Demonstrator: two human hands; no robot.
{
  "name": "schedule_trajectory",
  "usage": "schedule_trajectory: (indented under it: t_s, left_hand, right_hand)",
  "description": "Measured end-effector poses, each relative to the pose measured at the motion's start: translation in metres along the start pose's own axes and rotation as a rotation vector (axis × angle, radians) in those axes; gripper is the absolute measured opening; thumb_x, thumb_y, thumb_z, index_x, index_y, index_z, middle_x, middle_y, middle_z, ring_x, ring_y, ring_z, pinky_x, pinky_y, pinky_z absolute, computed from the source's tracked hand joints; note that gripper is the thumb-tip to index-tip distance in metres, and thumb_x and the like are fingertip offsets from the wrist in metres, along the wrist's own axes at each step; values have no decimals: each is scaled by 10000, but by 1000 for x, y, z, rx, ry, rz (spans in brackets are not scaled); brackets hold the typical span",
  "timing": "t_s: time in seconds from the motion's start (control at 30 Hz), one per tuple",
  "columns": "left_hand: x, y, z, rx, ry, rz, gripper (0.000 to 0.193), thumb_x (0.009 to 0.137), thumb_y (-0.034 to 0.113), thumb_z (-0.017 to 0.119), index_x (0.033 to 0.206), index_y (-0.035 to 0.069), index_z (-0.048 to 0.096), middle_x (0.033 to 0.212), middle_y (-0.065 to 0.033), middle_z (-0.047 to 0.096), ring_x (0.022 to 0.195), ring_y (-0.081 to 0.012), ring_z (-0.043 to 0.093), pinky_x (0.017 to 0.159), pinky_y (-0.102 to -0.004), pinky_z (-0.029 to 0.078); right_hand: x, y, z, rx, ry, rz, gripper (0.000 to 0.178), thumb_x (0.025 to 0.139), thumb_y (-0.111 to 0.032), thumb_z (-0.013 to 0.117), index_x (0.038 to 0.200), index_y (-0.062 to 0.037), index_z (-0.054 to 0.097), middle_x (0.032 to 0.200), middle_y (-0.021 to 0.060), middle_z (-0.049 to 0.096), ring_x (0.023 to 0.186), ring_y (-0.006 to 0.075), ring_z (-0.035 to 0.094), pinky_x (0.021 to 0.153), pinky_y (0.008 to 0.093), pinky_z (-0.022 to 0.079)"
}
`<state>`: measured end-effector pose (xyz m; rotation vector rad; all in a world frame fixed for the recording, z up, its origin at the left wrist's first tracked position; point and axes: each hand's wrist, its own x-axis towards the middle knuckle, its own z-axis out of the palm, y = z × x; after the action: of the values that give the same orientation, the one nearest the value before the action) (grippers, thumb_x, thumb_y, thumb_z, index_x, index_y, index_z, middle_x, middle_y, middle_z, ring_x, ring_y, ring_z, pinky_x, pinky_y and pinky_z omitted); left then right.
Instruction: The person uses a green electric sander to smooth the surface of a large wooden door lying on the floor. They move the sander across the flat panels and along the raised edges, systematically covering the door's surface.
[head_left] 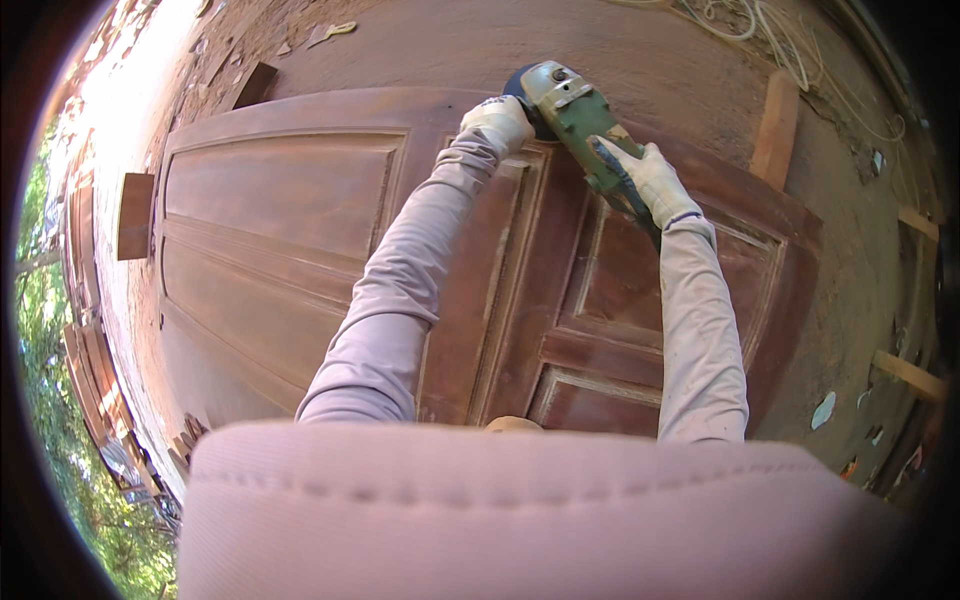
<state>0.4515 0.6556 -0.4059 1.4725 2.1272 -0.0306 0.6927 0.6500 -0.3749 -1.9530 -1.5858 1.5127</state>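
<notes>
A reddish-brown panelled wooden door [290,230] lies flat below me. At the door's far edge sits a green angle grinder [575,110] with a grey metal head. My left hand [498,122], in a white glove, grips the side of the grinder's head. My right hand [655,180], also gloved, is closed around the grinder's green body, where a dark cable runs back along my sleeve. Both forearms wear pale pink sleeves. The grinder's disc is hidden under its head.
The ground around the door is dusty and reddish. A short plank [775,130] lies to the right, more planks [908,372] at the far right. A tangle of pale cord [770,30] lies beyond. Wooden blocks [135,215] sit at the left, with stacked timber [95,380] near greenery.
</notes>
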Motion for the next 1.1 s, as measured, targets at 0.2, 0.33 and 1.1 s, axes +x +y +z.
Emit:
schedule_trajectory:
  t_s: [0.2,0.33,1.1]
  left_hand:
    - [14,-84,-23,-23,71,-67,378,836,288,612,1088,35,736,1108,-232,707,1092,-385,669,948,-447,527]
    - [22,-125,-27,-77,159,-55,359,821,290,608,1014,24,751,1033,-241,718,1045,-380,689,906,-448,540]
    - [-116,57,100,-179,245,510,210,795,242,645,895,74,721,882,-168,731,889,-347,708,806,-468,557]
  right_hand:
    - [24,-55,63,-80,-94,-24,1157,659,-699,810,1372,130,431,1183,243,660,927,258,721,700,333,586]
    - [54,-63,101,-7,-149,-46,1006,702,-603,843,1315,90,449,1104,215,688,809,218,722,601,306,561]
    - [-121,155,-45,212,203,-17,495,881,-381,784,1156,-28,572,942,100,713,751,115,654,601,298,533]
